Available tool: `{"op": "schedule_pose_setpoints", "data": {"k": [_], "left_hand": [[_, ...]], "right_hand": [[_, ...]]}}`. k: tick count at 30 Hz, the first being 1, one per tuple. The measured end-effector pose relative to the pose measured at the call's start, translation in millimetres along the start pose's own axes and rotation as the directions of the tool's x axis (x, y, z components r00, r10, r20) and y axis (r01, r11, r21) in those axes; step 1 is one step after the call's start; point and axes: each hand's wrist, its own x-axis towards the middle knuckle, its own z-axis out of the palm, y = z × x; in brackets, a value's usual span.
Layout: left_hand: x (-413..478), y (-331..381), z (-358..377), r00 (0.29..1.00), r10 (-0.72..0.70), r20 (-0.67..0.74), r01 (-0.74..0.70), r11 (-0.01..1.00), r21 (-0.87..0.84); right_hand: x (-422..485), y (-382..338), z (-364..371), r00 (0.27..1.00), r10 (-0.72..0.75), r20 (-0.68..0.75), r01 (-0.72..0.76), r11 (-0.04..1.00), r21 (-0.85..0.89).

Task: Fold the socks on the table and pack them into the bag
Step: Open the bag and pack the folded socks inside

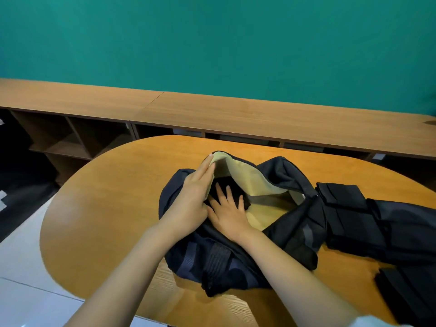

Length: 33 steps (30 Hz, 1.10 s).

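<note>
A dark navy bag (181,201) with a beige lining (238,175) lies open on the oval wooden table (99,208). My left hand (191,197) holds the bag's left rim up, fingers stretched along the flap's outside and thumb hidden behind it. Inside the opening, my right hand (228,213) lies flat with spread fingers, pressing down on a black bundle of socks (226,185). Most of the bundle is hidden under that hand.
More dark fabric and padded straps (344,206) of the bag sprawl to the right, and a black piece (408,289) lies near the table's right front edge. A long low wooden shelf unit (212,112) runs behind the table, under a green wall.
</note>
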Motion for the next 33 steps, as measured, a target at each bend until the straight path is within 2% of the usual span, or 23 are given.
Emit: {"op": "schedule_pose_setpoints", "data": {"k": [2, 4, 5, 6, 8, 10, 14, 17, 18, 20, 21, 22, 23, 24, 26, 27, 29, 33], "left_hand": [[0.8, 0.3, 1.0, 1.0, -0.004, -0.011, 0.004, 1.0, 0.01], [0.8, 0.4, -0.3, 1.0, -0.006, -0.028, 0.006, 1.0, 0.003], [0.7, 1.0, -1.5, 0.999, -0.016, -0.037, 0.016, 1.0, -0.002], [1.1, 1.2, -2.8, 0.998, -0.029, -0.05, 0.029, 1.0, -0.003], [3.1, 1.5, -4.6, 0.994, -0.053, -0.091, 0.053, 0.999, -0.003], [5.0, 1.7, -5.1, 0.991, -0.065, -0.117, 0.066, 0.998, 0.005], [5.7, 5.2, -4.8, 0.991, -0.045, -0.126, 0.061, 0.99, 0.127], [5.8, 13.4, -7.8, 0.986, -0.065, -0.151, 0.113, 0.933, 0.342], [6.8, 17.4, -8.0, 0.983, -0.015, -0.182, 0.093, 0.898, 0.429], [15.4, 26.9, -1.2, 0.961, 0.2, -0.191, -0.065, 0.835, 0.546], [24.1, 30.8, 7.6, 0.943, 0.309, -0.125, -0.186, 0.799, 0.573], [34.4, 34.9, 18.3, 0.935, 0.355, 0.001, -0.293, 0.769, 0.568], [45.9, 38.6, 31.4, 0.93, 0.337, 0.145, -0.359, 0.753, 0.552], [58.0, 40.5, 46.3, 0.928, 0.242, 0.283, -0.365, 0.746, 0.557], [77.3, 40.5, 72.3, 0.885, -0.029, 0.464, -0.303, 0.721, 0.623], [84.1, 37.8, 83.1, 0.856, -0.123, 0.503, -0.283, 0.703, 0.652], [91.4, 27.0, 94.6, 0.833, -0.196, 0.517, -0.253, 0.697, 0.671], [85.0, -0.8, 88.3, 0.804, -0.319, 0.502, -0.096, 0.764, 0.638]], "right_hand": [[-14.5, 2.3, -15.2, 0.964, -0.132, -0.231, 0.139, 0.99, 0.015], [-31.8, 13.6, -33.4, 0.808, -0.277, -0.519, 0.225, 0.961, -0.163], [-38.5, 23.3, -42.3, 0.755, -0.301, -0.583, 0.179, 0.949, -0.258], [-42.9, 32.8, -52.0, 0.778, -0.267, -0.569, 0.084, 0.941, -0.327], [-43.0, 47.7, -71.2, 0.921, -0.092, -0.378, -0.105, 0.877, -0.47], [-27.0, 62.3, -89.1, 0.969, 0.005, -0.248, -0.151, 0.805, -0.573], [11.5, 63.7, -139.3, 0.893, -0.001, -0.45, -0.228, 0.861, -0.454], [21.9, 55.5, -146.3, 0.9, -0.007, -0.436, -0.205, 0.875, -0.438], [20.7, 55.6, -142.5, 0.908, -0.019, -0.418, -0.187, 0.876, -0.445], [13.7, 61.6, -133.6, 0.916, -0.057, -0.398, -0.142, 0.881, -0.452], [10.1, 66.1, -130.5, 0.915, -0.072, -0.397, -0.125, 0.885, -0.448], [6.7, 70.4, -128.6, 0.913, -0.078, -0.4, -0.115, 0.891, -0.438], [3.8, 73.6, -127.5, 0.913, -0.077, -0.4, -0.11, 0.898, -0.425], [1.1, 75.9, -126.6, 0.916, -0.078, -0.395, -0.102, 0.904, -0.416], [-2.6, 78.9, -124.8, 0.921, -0.083, -0.38, -0.087, 0.908, -0.409], [-4.2, 80.0, -124.7, 0.923, -0.085, -0.376, -0.083, 0.908, -0.41], [-6.4, 82.0, -125.9, 0.923, -0.091, -0.374, -0.083, 0.903, -0.423], [-7.5, 88.3, -127.0, 0.924, -0.083, -0.373, -0.098, 0.892, -0.441]]}}
